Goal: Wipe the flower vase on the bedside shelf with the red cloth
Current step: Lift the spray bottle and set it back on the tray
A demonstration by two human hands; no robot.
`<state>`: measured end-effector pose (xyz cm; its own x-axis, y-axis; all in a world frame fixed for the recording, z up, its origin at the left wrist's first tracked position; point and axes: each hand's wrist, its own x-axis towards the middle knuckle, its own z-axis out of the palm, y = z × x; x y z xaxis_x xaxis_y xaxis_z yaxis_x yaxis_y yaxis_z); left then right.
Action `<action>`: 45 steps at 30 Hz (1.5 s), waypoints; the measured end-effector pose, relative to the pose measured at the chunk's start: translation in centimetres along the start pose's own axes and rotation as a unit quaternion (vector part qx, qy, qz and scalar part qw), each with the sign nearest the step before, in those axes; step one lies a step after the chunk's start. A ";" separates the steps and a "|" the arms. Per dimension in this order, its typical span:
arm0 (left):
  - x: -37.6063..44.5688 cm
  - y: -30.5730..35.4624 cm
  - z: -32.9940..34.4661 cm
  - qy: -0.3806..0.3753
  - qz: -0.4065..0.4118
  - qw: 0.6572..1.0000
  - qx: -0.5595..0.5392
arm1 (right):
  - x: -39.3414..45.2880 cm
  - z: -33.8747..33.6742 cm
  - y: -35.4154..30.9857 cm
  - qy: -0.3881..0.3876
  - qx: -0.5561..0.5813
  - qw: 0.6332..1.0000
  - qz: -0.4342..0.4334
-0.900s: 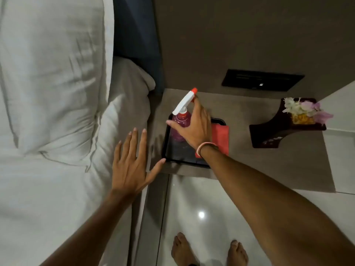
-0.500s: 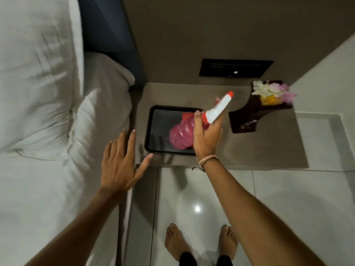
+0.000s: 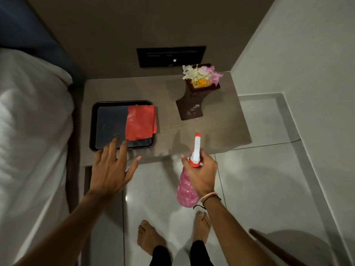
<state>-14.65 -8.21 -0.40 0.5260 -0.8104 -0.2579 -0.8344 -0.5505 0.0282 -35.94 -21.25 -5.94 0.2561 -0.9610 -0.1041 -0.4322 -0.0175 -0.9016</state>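
A dark brown flower vase [image 3: 192, 101] with white, pink and yellow flowers stands at the back right of the bedside shelf [image 3: 167, 89]. The folded red cloth [image 3: 141, 122] lies on the right side of a black tray [image 3: 93, 120] on the shelf's left. My left hand [image 3: 112, 167] is open, fingers spread, with the fingertips over the tray's front edge, just left of the cloth. My right hand [image 3: 201, 172] grips a pink spray bottle [image 3: 186, 191] by its neck, in front of the shelf, with its white nozzle pointing toward the vase.
A bed with white bedding [image 3: 28, 141] runs along the left. A dark wall panel [image 3: 171, 56] sits above the shelf. A white wall [image 3: 307, 73] closes the right side. My bare feet [image 3: 151, 240] stand on the glossy tiled floor. A brown rod [image 3: 272, 246] crosses the lower right.
My right hand has lifted the spray bottle off the tray and drawn it back in front of the shelf, uncovering the red cloth. My left hand has moved from the bed edge to the tray.
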 end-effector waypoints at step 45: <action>0.0 -13.4 6.4 0.059 -0.009 0.997 -0.044 | 9.0 25.8 -14.1 -0.248 -0.002 0.949 -0.193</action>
<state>-4.52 0.46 -6.96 0.5604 -0.8155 -0.1445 -0.8099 -0.5761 0.1104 -5.21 -22.53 -4.96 0.7716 -0.6342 0.0483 -0.2260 -0.3443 -0.9112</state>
